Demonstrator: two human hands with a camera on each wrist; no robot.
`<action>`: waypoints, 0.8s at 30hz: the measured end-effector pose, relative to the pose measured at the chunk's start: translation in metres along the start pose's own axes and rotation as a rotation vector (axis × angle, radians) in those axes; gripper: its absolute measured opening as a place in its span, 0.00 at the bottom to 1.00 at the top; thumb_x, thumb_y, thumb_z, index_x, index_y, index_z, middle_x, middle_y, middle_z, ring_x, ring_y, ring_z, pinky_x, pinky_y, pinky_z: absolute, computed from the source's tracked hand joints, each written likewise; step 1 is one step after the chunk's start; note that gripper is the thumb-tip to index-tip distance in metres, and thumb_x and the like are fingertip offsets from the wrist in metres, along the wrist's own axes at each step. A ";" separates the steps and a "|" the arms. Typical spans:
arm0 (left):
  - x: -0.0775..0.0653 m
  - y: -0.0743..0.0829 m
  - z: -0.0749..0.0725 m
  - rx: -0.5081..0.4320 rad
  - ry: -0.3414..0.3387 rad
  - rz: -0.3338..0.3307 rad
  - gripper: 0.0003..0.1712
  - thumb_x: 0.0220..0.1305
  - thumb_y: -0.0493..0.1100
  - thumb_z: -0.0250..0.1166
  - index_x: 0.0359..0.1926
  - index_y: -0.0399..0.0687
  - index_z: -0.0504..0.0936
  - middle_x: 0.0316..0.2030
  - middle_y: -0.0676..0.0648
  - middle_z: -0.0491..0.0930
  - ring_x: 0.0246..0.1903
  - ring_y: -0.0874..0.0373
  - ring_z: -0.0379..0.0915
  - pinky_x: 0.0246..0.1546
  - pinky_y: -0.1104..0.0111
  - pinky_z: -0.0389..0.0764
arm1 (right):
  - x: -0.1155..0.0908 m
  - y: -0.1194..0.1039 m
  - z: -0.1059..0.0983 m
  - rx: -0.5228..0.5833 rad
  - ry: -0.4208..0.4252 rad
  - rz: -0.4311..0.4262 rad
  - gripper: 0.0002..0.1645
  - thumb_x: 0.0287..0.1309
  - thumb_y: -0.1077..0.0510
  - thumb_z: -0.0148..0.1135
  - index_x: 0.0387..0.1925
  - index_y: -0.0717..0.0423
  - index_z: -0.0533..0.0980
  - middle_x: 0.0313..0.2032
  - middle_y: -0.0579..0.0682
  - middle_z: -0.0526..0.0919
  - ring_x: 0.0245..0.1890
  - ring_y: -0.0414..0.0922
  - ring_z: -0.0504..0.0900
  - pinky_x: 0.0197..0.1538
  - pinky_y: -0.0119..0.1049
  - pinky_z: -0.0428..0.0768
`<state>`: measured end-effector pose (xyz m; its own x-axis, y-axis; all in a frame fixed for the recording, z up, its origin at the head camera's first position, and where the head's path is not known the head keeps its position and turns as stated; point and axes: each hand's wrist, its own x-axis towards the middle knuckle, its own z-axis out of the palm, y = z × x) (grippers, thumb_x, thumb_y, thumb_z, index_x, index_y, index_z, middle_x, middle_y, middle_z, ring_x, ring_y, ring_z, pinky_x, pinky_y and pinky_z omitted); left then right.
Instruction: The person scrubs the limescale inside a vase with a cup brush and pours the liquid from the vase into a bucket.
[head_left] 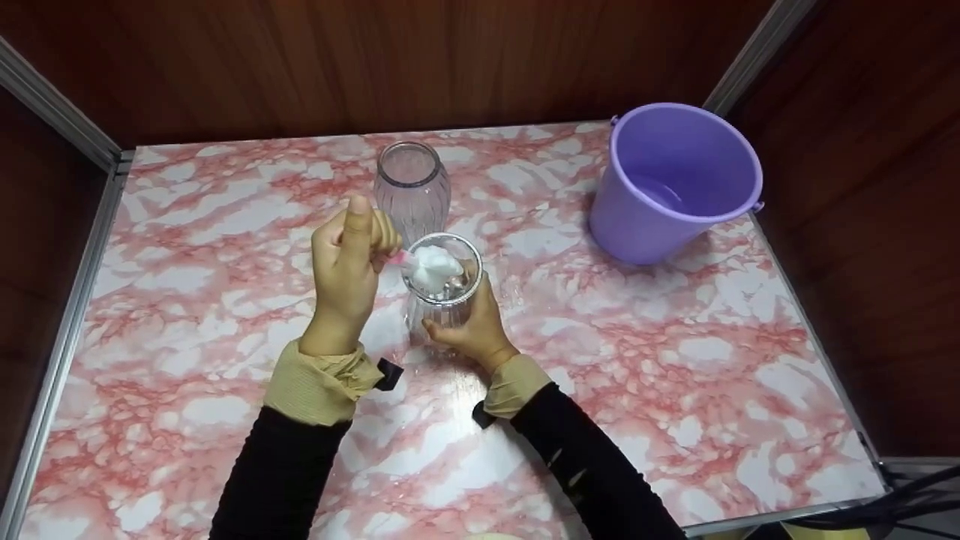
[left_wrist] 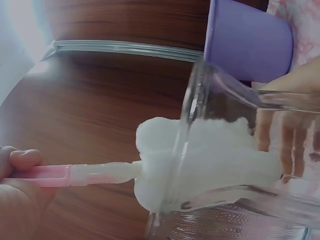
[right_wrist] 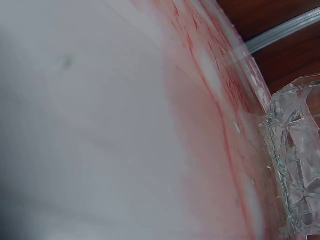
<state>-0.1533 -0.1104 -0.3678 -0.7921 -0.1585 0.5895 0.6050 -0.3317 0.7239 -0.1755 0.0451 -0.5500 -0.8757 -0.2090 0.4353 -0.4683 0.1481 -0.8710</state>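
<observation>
My left hand (head_left: 346, 266) grips the pink handle (left_wrist: 45, 175) of a bottle brush with its fingers curled and the thumb pointing up in the head view. Its white sponge head (left_wrist: 210, 155) is partly inside the mouth of a clear glass vase (head_left: 418, 313). Round the side of this vase my right hand (head_left: 477, 324) is wrapped, holding it with the mouth tilted up toward the head camera. Just behind stands a second clear, ribbed glass vase (head_left: 412, 206). The right wrist view catches only clear faceted glass (right_wrist: 300, 165) at its edge; the right hand is out of that frame.
A purple bucket (head_left: 637, 217) stands at the back right of the table (head_left: 637, 390), which has a red and white marbled top. Wet patches lie around the held vase. Dark wood panels (head_left: 390, 67) enclose the back and sides.
</observation>
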 end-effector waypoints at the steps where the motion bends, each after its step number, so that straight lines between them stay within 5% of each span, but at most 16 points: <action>1: -0.001 -0.002 0.000 0.007 -0.005 -0.005 0.38 0.80 0.52 0.51 0.15 0.34 0.50 0.14 0.48 0.53 0.16 0.59 0.49 0.20 0.73 0.57 | 0.000 0.000 0.000 0.005 -0.002 -0.001 0.62 0.30 0.62 0.81 0.68 0.67 0.57 0.61 0.64 0.72 0.60 0.59 0.74 0.69 0.46 0.70; 13: -0.012 -0.026 -0.002 0.157 -0.051 -0.124 0.33 0.80 0.47 0.45 0.17 0.33 0.53 0.16 0.53 0.58 0.18 0.59 0.55 0.24 0.72 0.65 | 0.000 0.003 0.000 -0.035 -0.003 -0.026 0.56 0.36 0.56 0.80 0.66 0.64 0.60 0.60 0.62 0.73 0.59 0.55 0.75 0.67 0.44 0.72; 21: -0.016 -0.038 0.000 0.481 -0.146 -0.198 0.34 0.73 0.73 0.45 0.18 0.55 0.61 0.16 0.56 0.60 0.18 0.61 0.55 0.22 0.72 0.60 | 0.002 0.003 0.000 0.055 -0.014 -0.016 0.57 0.35 0.61 0.80 0.67 0.66 0.59 0.61 0.64 0.73 0.59 0.57 0.75 0.68 0.45 0.72; 24: -0.016 -0.039 0.000 0.556 -0.230 -0.200 0.30 0.79 0.62 0.45 0.20 0.52 0.63 0.17 0.55 0.60 0.19 0.60 0.55 0.23 0.70 0.60 | 0.001 0.002 0.000 0.031 -0.013 -0.016 0.56 0.35 0.61 0.80 0.66 0.66 0.59 0.61 0.64 0.74 0.59 0.55 0.76 0.67 0.43 0.72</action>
<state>-0.1640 -0.0945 -0.4051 -0.8940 0.0813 0.4406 0.4475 0.2084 0.8697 -0.1768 0.0456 -0.5512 -0.8665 -0.2234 0.4465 -0.4783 0.1148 -0.8707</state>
